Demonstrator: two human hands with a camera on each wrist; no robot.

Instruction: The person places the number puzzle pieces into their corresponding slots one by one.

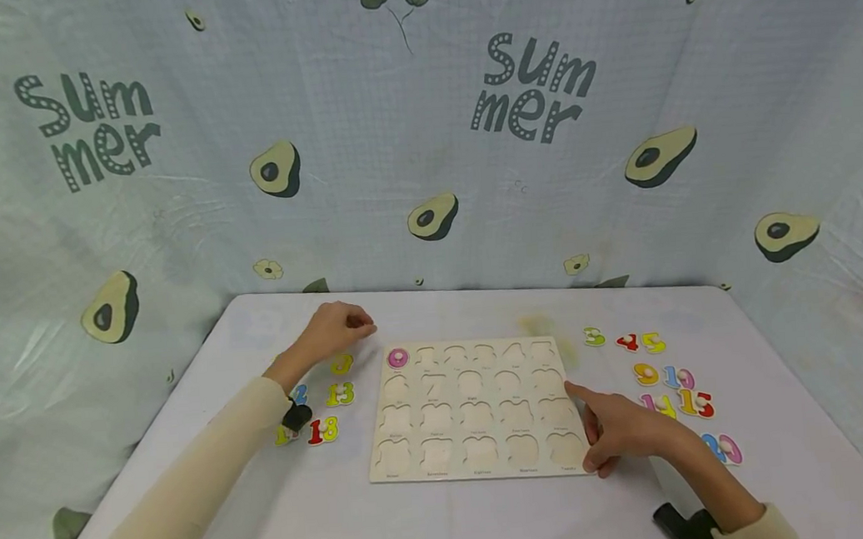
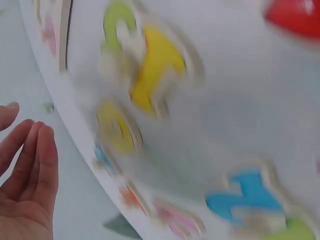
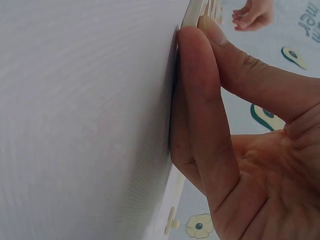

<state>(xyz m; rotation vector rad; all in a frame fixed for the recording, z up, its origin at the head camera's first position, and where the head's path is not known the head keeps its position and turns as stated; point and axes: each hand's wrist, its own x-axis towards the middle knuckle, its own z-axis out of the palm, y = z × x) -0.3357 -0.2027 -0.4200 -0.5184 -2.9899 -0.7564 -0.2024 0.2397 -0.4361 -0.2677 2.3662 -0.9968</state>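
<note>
A pale wooden number puzzle board [image 1: 455, 385] with shaped recesses lies on the table. A pink zero piece [image 1: 390, 358] sits in its top left recess. My right hand [image 1: 626, 427] grips the board's right edge, thumb and fingers pinching it in the right wrist view. My left hand [image 1: 338, 326] is raised left of the board's far corner with nothing in its loosely bent fingers [image 2: 47, 155]. Just below it lies a yellow piece [image 1: 342, 364], partly covered by the hand. A green and yellow 13 [image 1: 340, 394] and a red and yellow 18 [image 1: 323, 431] lie nearer.
Right of the board lie several number pieces, among them a green 3 [image 1: 594, 337], a red 4 [image 1: 628, 343], an orange 9 [image 1: 645, 373] and a blue and pink 20 [image 1: 722, 449]. My left sleeve [image 1: 198, 478] partly hides pieces at the left. A printed curtain [image 1: 359, 99] hangs behind the table.
</note>
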